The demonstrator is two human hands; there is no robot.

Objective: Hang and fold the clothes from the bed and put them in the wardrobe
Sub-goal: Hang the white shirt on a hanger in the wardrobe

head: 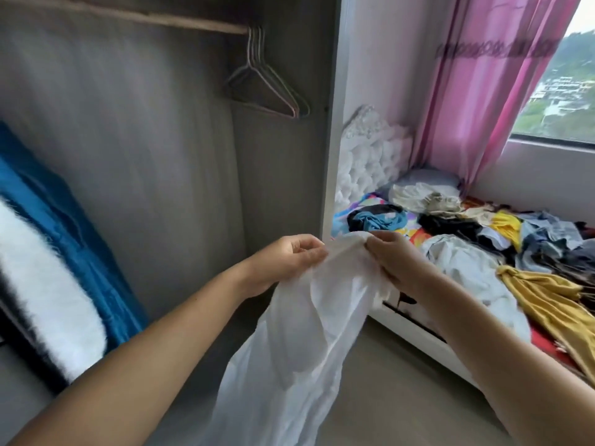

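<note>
A thin white garment [302, 342] hangs down in front of me, held up by its top edge. My left hand [283, 262] pinches that edge on the left and my right hand [399, 262] grips it on the right, close together. Behind them the wardrobe [161, 156] stands open, with several empty wire hangers [267, 78] on its rail [180, 22] at the upper right. On the bed [418, 329] to the right lies a heap of clothes [483, 233]: white, black, blue, yellow and grey pieces, and a mustard one [547, 297] near the edge.
A blue garment [58, 226] and a white fluffy one [42, 284] hang at the wardrobe's left. A white padded headboard [367, 156], a pink curtain [483, 91] and a window [560, 85] lie beyond the bed. Bare floor [402, 397] shows between wardrobe and bed.
</note>
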